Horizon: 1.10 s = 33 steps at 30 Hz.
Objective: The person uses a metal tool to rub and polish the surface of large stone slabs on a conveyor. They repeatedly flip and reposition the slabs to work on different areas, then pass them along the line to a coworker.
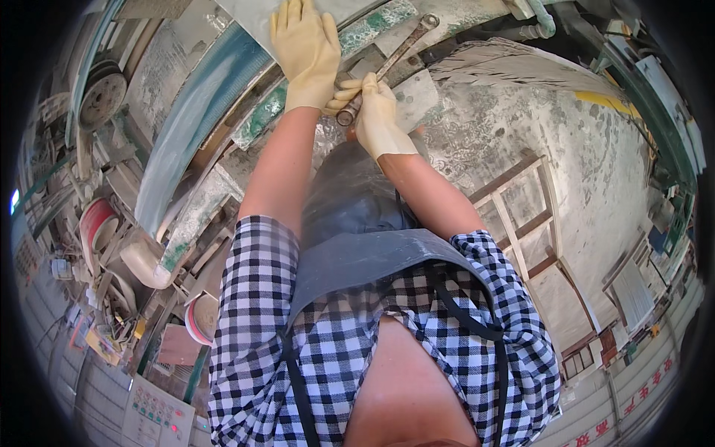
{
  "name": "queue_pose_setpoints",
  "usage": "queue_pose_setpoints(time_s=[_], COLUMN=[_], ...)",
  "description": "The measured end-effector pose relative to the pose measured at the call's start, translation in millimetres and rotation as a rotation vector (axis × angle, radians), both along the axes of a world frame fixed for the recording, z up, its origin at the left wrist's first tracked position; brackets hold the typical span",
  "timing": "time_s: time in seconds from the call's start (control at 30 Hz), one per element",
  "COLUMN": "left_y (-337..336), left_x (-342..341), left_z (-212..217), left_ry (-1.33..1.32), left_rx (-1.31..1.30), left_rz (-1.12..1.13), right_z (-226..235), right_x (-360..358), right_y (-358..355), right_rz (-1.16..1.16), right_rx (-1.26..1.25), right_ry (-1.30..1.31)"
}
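Note:
Both my hands wear pale yellow rubber gloves. My right hand (380, 112) is closed around the lower end of a long grey metal wrench (398, 54), whose shaft runs up and right to its head near the top of the view. My left hand (305, 52) lies flat, fingers spread, on a pale stone slab (253, 18) on the machine bed, just left of the wrench. The two hands touch near the wrench's lower end. A grey apron and a black-and-white checked shirt fill the lower middle.
A dusty green-edged machine rail (194, 112) runs diagonally at left. Round discs (100, 97) and clutter lie at far left. A wooden frame (521, 216) stands on the wet, dusty floor at right. A control panel (153, 413) sits at lower left.

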<state>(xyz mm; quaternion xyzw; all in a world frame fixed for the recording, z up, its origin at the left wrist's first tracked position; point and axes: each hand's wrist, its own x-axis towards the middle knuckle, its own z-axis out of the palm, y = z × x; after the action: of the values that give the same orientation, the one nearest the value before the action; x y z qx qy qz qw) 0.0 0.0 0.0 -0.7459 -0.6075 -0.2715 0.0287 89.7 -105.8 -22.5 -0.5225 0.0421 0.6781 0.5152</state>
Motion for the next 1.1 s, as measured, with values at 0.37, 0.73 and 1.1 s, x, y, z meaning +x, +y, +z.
queue_pose_setpoints(time_s=[0.37, 0.73, 1.1], left_y=[6.2, 4.8, 5.2], left_x=[-1.9, -1.2, -1.3], left_z=[-3.8, -3.9, -7.2], left_ry=[0.005, -0.023, 0.020], left_rx=[-0.022, -0.012, -0.011], left_rz=[-0.001, -0.025, -0.021], right_z=[-28.0, 12.2, 11.4], right_x=[-3.1, 8.2, 32.2], right_y=[-2.9, 6.4, -12.0], right_rz=[0.022, 0.106, 0.226], right_rx=[0.183, 0.057, -0.033], right_ry=[-0.017, 0.022, -0.060])
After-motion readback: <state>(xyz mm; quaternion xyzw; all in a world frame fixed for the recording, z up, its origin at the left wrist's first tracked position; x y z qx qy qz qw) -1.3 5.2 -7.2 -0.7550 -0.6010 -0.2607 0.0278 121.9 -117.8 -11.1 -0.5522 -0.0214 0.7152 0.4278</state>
